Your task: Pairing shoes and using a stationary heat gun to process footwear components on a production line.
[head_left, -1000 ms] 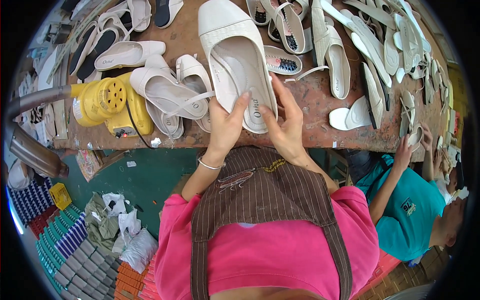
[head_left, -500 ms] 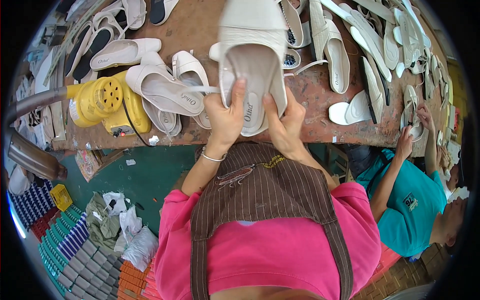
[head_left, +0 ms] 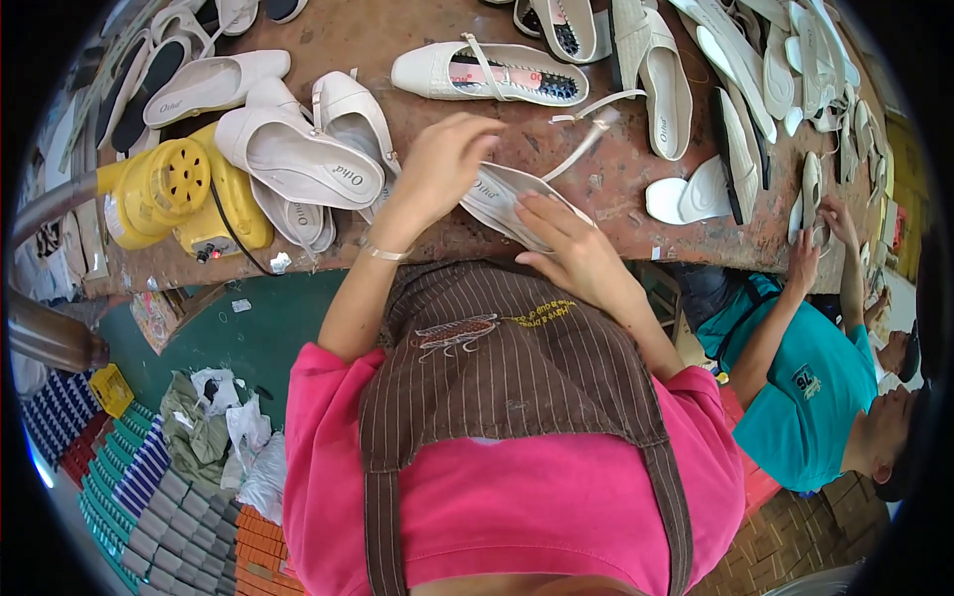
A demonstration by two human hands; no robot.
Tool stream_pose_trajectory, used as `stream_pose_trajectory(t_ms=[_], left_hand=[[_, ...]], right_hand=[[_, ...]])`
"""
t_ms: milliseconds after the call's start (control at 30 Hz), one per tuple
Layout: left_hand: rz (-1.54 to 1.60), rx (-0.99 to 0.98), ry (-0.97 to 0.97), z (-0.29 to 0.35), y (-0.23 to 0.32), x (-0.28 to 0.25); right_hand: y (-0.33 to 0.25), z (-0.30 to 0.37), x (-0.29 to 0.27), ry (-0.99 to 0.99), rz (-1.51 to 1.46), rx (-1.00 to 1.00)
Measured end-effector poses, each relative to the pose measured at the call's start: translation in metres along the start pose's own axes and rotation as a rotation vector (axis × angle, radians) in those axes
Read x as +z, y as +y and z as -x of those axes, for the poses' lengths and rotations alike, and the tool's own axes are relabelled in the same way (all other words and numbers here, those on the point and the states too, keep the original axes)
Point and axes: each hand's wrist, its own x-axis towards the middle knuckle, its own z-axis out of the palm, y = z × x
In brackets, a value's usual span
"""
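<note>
A cream strapped shoe (head_left: 487,204) is tilted low over the near edge of the worktable, its pale insole facing up. My right hand (head_left: 576,248) grips its right part, fingers laid over the side and thumb below. The shoe's loose thin strap (head_left: 584,147) sticks up to the right, blurred at its tip. My left hand (head_left: 432,179) is raised beside the shoe's left end, fingers loosely bent and apart from the thumb; nothing shows in it. Beyond lies another cream shoe (head_left: 422,72) with a strap across its opening and a pink-and-dark inside.
Several cream shoes (head_left: 288,159) lie left of my hands, beside a yellow blower-like machine (head_left: 164,194) with a hose. More shoes (head_left: 664,94) crowd the right side of the worktable (head_left: 358,40). A co-worker in teal (head_left: 815,397) handles a shoe at the right.
The shoe has come down from upright between both hands and turned sideways. My left hand has let go of it; my right hand has shifted onto its side. The pink-and-dark shoe behind is uncovered.
</note>
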Motion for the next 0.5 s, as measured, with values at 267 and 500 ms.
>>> stream_pose_trajectory(t_ms=[267,500], left_hand=[[-0.005,-0.407,0.093,0.052,-0.015,0.013],[0.066,-0.498,0.054,0.045,-0.034,0.017]], right_hand=[[0.034,-0.001,0.027,-0.221,0.281,-0.196],[0.030,-0.042,0.042,-0.226,0.197,-0.300]])
